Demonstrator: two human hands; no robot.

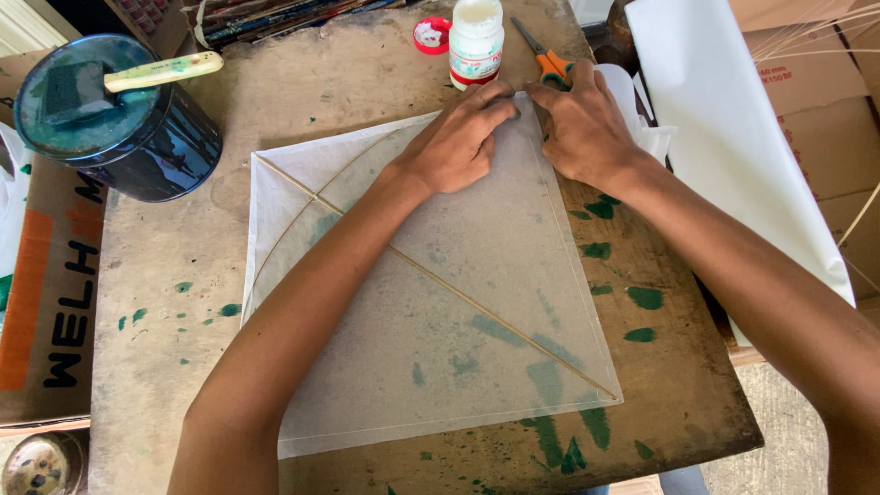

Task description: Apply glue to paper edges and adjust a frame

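A thin translucent white paper kite (440, 302) lies flat on the wooden board (165, 302), with a straight bamboo spine (477, 302) running corner to corner and a curved bow stick (302, 215) across it. My left hand (456, 137) and my right hand (579, 124) both press down on the kite's far corner, fingertips meeting at the folded paper edge. Neither hand holds a tool.
A white glue bottle (476, 41) with its red cap (431, 35) off stands just beyond the hands, with orange-handled scissors (547, 60) beside it. A dark paint tin (119, 119) with a brush on top sits far left. White paper sheets (724, 119) lie right. Cardboard boxes flank the board.
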